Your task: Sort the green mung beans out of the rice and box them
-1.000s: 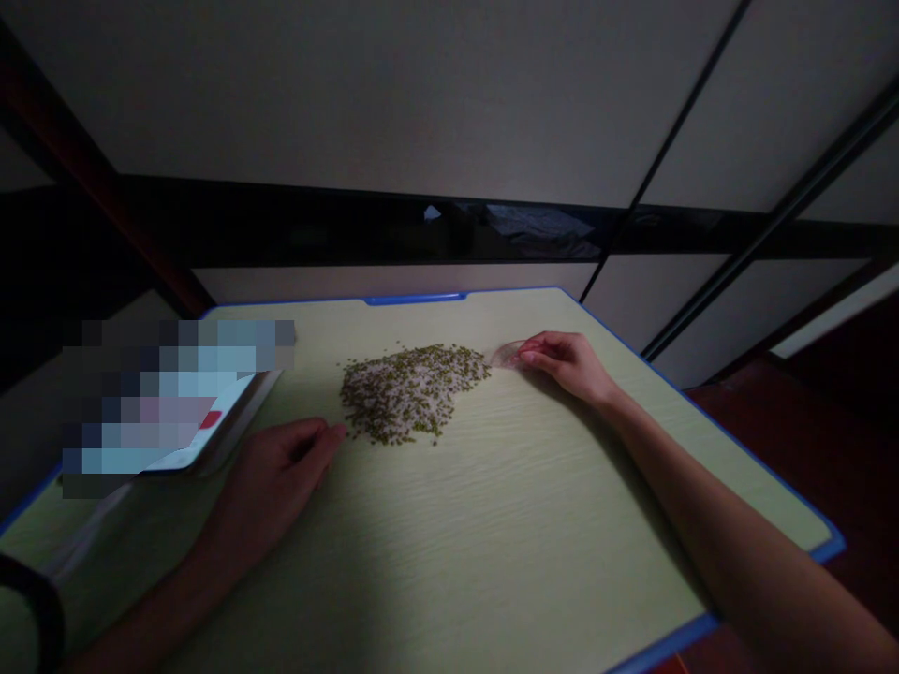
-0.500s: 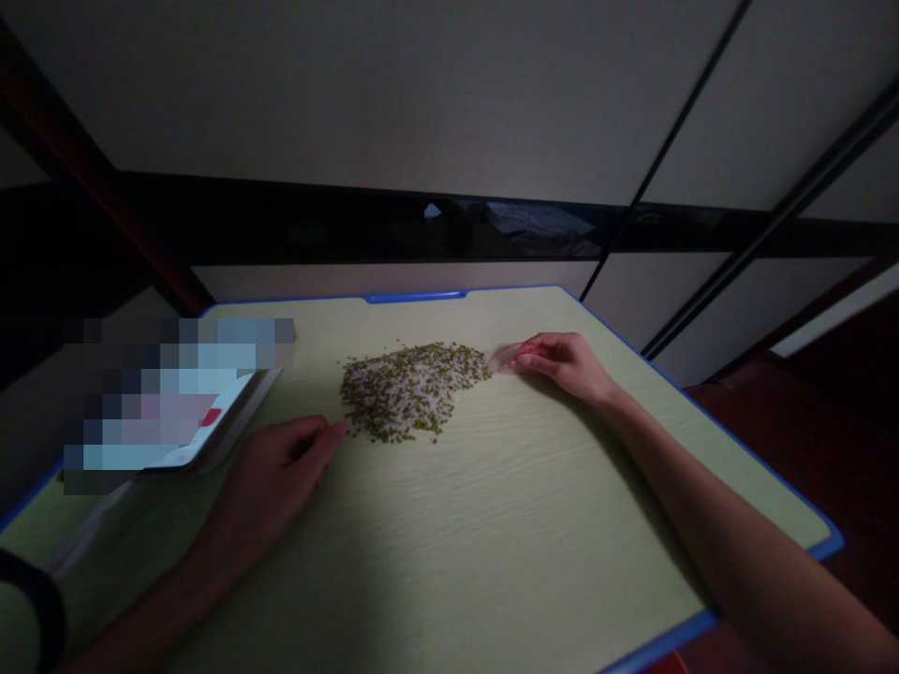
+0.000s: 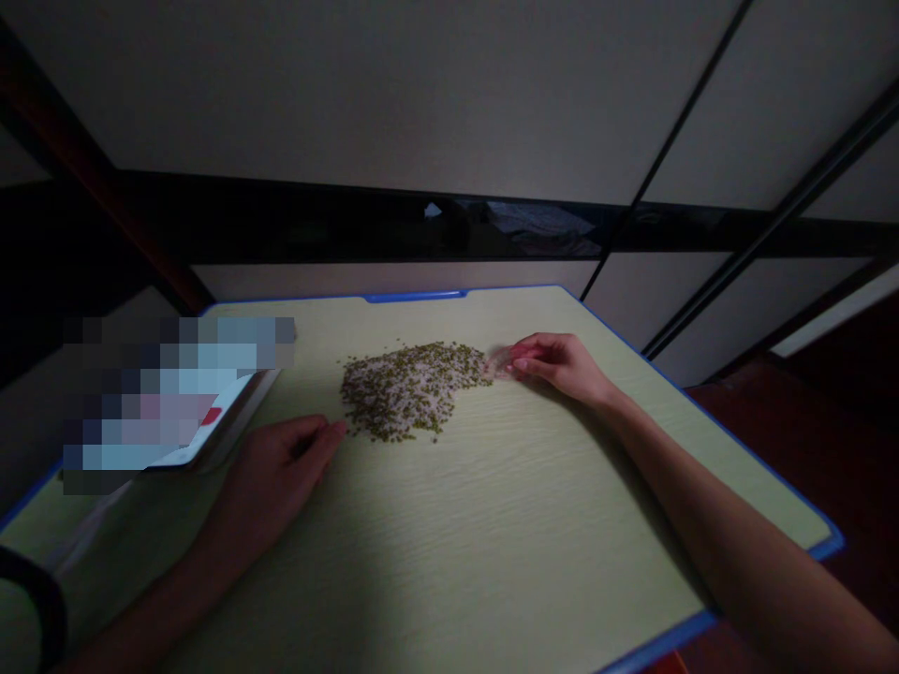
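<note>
A loose pile of small green beans, which look like mung beans, mixed with pale grains (image 3: 400, 391) lies on the light table (image 3: 506, 524). At the pile's right end my right hand (image 3: 558, 363) pinches a small clear plastic piece (image 3: 500, 361) between thumb and fingers. Its exact kind is hard to make out, and its left edge meets the outermost beans. My left hand (image 3: 285, 463) rests on the table, its fingers curled and thumb pressed to them. The thumb tip is close to the pile's lower left edge. Whatever is between those fingers, if anything, is hidden.
A lit tablet (image 3: 186, 454), mostly pixelated, leans at the left of the table. A black curved strap or cable (image 3: 49, 599) shows at the lower left. Blue edging (image 3: 418, 297) borders the table, and a pale cabinet (image 3: 379, 103) stands right behind it.
The clear piece in my right hand has tilted and shifted slightly at the pile's right end. My left hand and most of the pile look the same.
</note>
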`<state>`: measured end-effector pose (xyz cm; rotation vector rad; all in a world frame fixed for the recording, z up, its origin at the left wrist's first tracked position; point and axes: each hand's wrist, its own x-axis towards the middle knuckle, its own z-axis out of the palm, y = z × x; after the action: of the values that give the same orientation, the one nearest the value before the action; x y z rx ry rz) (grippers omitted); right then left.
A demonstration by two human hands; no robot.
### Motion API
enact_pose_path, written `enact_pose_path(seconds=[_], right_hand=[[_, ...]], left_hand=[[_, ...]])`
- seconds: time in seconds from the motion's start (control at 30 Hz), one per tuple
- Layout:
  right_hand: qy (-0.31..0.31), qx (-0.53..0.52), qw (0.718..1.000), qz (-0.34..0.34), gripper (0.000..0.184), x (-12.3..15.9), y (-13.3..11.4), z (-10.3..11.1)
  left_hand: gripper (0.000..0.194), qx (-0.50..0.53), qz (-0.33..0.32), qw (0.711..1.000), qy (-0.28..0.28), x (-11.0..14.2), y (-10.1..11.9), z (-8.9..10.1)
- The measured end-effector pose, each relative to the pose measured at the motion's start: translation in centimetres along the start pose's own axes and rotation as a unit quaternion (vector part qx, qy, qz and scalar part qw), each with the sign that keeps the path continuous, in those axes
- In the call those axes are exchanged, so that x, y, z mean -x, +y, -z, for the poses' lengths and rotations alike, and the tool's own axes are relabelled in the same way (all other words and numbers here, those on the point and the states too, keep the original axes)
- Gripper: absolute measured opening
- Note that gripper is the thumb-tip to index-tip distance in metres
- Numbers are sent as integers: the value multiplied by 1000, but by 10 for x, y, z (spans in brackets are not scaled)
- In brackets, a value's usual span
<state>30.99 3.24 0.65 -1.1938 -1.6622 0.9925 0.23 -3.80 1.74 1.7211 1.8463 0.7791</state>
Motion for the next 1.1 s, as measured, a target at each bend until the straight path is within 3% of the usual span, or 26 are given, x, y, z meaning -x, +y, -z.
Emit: enact_pose_path(seconds=[0.47, 1.1], right_hand=[[-3, 135, 991, 16, 36, -2, 5, 6], [-92, 117, 989, -2, 35, 4, -4, -14]], left_hand=[[39, 2, -5, 1000, 1, -1, 0, 0], [39, -1, -20, 1000, 5, -1, -1, 0]])
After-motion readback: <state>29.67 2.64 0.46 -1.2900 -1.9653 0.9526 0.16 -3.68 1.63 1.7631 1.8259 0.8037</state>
